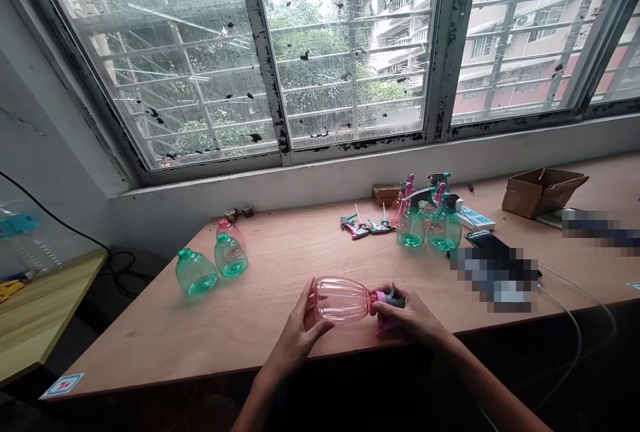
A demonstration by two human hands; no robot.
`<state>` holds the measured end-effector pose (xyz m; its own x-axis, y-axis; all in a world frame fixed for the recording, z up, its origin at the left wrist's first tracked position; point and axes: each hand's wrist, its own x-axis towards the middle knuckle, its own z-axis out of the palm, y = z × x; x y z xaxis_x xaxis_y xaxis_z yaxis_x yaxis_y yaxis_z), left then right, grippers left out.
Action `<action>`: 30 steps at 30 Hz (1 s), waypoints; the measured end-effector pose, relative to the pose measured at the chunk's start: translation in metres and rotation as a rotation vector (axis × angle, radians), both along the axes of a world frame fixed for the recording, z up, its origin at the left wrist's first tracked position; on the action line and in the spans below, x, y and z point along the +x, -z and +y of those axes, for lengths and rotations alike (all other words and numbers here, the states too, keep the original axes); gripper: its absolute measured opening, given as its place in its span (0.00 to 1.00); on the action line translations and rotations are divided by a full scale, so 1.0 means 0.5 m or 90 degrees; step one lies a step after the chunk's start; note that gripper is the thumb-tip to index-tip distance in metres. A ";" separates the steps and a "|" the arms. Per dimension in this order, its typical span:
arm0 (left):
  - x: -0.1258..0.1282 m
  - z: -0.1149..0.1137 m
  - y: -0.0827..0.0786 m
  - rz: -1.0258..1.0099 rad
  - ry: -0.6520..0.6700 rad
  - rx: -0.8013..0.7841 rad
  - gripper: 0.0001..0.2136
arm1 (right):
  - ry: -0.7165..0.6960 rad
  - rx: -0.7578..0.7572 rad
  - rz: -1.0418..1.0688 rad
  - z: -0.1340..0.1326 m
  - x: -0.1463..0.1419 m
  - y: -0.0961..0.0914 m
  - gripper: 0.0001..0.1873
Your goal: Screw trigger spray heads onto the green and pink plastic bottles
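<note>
A clear pink spray bottle (343, 300) lies sideways in the air over the table's front edge, its base to the left and its neck to the right. My left hand (300, 329) is wrapped around the base end. At the neck, my right hand (407, 312) grips the pink and black spray head (394, 296), which sits at the bottle's mouth. Whether it is fully screwed on I cannot tell. Part of the pink trigger shows below my right fingers.
Headless green bottles (196, 273) and a pink one (231, 232) stand at left. Loose spray heads (361, 227) lie near the back, beside several bottles with heads (444, 227). A phone (493, 249), cables and an open cardboard box (540, 193) are at right.
</note>
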<state>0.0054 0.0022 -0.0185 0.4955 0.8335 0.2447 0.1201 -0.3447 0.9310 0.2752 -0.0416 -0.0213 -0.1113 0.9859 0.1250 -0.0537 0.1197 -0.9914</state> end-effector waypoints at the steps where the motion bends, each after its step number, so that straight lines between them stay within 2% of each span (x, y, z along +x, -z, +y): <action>1: 0.000 0.000 -0.001 0.000 0.001 0.000 0.42 | -0.002 -0.004 0.005 0.000 0.000 -0.001 0.24; 9: -0.003 0.003 0.006 -0.004 0.001 -0.008 0.49 | -0.008 -0.010 0.031 0.001 -0.002 0.001 0.24; 13: -0.006 0.007 0.009 -0.013 0.006 -0.021 0.40 | -0.011 -0.011 0.046 0.003 -0.002 0.005 0.23; 22: -0.003 0.004 0.005 -0.031 0.013 -0.020 0.44 | -0.027 -0.014 0.065 0.004 -0.001 0.007 0.21; 27: -0.005 0.007 0.008 -0.032 0.009 -0.014 0.39 | -0.020 -0.012 0.061 0.005 0.000 0.009 0.21; 30: -0.005 0.006 0.010 -0.035 0.005 -0.007 0.40 | -0.018 -0.011 0.063 0.006 0.000 0.011 0.21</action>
